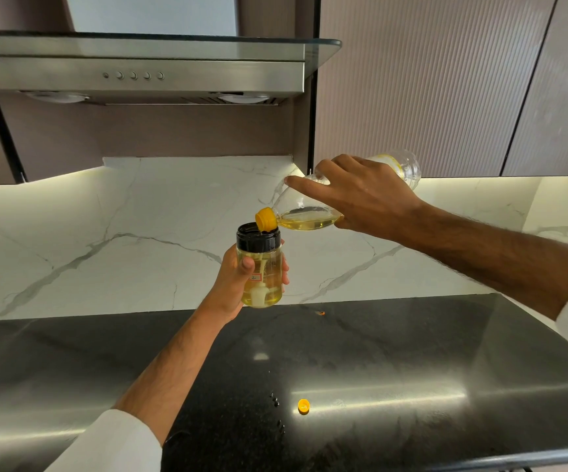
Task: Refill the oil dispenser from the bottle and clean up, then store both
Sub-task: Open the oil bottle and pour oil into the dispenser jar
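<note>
White sleeve cuffs enter at the lower left and right edges, nearest the lens. Black speckled countertop point(378, 352) fills the foreground, glossy, with light glare; a small yellow cap point(303, 406) lies on it, and several dark droplets point(275, 401) sit just left of the cap. A tiny orange speck point(320, 313) lies near the back edge, too small to identify. Left hand point(238, 284) holds the oil dispenser point(261, 267) upright above the counter: thumb across the front, fingers curled round the far side, tips showing at the right edge. Dispenser is a clear jar with a black collar, open on top, nearly full of yellow oil; a white pump part stands inside. A small label under the thumb carries red marks, unreadable. Right hand point(361, 195) grips the bottle point(310, 212), tilted mouth-down to the left; index finger lies straight along the upper side, the other fingers wrap the body. Yellow neck of the bottle sits at the dispenser's opening, and a shallow pool of oil rests in the lowered shoulder. The hand hides the bottle's middle; yellow print near its base is illegible. Behind: white veined marble backsplash point(105, 233), a steel range hood point(139, 73) with five buttons, and ribbed cabinet doors point(429, 80), cut off at the top.
</note>
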